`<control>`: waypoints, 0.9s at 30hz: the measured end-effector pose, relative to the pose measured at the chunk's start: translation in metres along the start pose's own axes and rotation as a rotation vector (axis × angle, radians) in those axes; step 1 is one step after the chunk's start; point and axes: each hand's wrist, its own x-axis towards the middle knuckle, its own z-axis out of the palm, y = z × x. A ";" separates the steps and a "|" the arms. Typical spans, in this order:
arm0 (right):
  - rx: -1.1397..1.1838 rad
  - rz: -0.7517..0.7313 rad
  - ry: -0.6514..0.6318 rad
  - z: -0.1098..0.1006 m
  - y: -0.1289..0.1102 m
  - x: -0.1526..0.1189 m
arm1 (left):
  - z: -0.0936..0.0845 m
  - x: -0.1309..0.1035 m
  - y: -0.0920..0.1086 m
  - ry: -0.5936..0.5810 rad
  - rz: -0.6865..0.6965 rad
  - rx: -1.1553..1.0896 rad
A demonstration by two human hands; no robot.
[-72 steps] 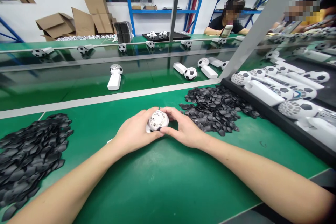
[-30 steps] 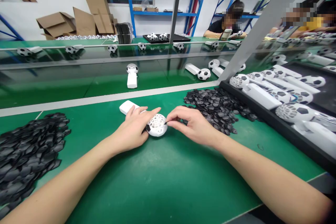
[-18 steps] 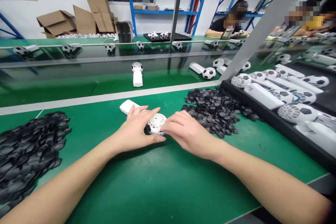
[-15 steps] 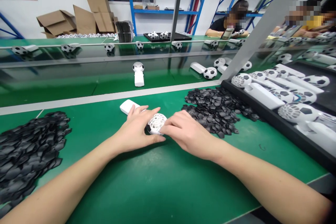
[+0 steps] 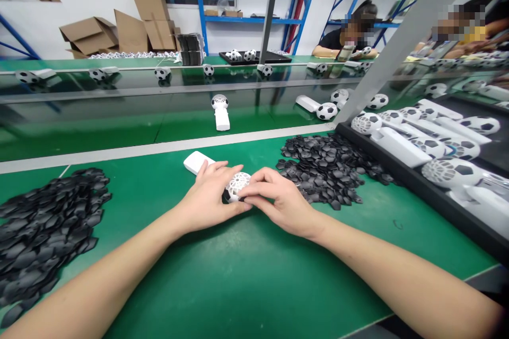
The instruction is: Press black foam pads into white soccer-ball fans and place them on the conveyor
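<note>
A white handheld fan [image 5: 239, 184] with a football-patterned head and a slotted grille lies on the green table, its white handle [image 5: 195, 162] pointing to the far left. My left hand [image 5: 209, 193] is wrapped over the fan, thumb at the near side and fingers across the far side of the head. At the head's right edge, my right hand [image 5: 280, 198] pinches with thumb and forefinger. Whatever lies between those fingertips is hidden. Small black plastic pieces form a heap [image 5: 322, 169] just beyond my right hand.
A second heap of black pieces [image 5: 47, 228] lies at left. On the right, a black tray [image 5: 382, 156] holds several football fans. Beyond the pale rail [image 5: 159, 149], more fans [image 5: 222, 116] lie on the conveyor. A grey post [image 5: 401, 42] slants at right; people sit across the line.
My right thumb has come forward against the fan head's near edge, and the fingers pinch there. My left hand keeps its hold. Fans on the nearer belt have shifted slightly right, those farther slightly left.
</note>
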 end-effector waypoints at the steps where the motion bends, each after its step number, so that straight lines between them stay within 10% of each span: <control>1: 0.040 0.036 0.014 0.000 0.001 0.000 | 0.000 0.000 0.000 0.003 -0.003 -0.003; 17: 0.436 0.337 -0.024 0.006 0.006 0.004 | 0.002 0.000 0.004 0.110 0.039 -0.115; 27: 0.271 0.385 0.026 0.009 -0.002 0.001 | 0.000 0.000 0.002 0.144 0.096 -0.191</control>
